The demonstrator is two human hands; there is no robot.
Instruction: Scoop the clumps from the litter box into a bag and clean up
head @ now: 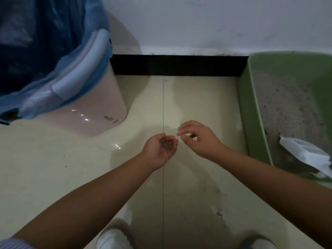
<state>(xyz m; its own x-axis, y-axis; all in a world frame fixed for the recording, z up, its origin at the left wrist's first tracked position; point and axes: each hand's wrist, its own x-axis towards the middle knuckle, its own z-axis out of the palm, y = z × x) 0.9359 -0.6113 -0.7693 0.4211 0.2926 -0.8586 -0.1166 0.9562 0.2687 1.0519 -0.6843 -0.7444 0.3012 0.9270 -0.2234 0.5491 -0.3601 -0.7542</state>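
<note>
Head view — left hand [158,150] cupped, holding litter grains [167,145]; right hand [197,139] fingers loosely curled.

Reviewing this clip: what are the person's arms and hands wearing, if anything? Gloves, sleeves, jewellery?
Both the left hand and the right hand are bare, with no gloves, rings or watch visible. Both forearms are uncovered up to the frame edge, except for a pale ribbed sleeve cuff showing at the lower left corner on the left arm.

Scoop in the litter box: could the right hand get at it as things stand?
Probably yes. The right hand hovers over bare floor just left of the litter box, and the white scoop lies on top of the litter on its near side with nothing over it; only the low green wall stands between.
</note>
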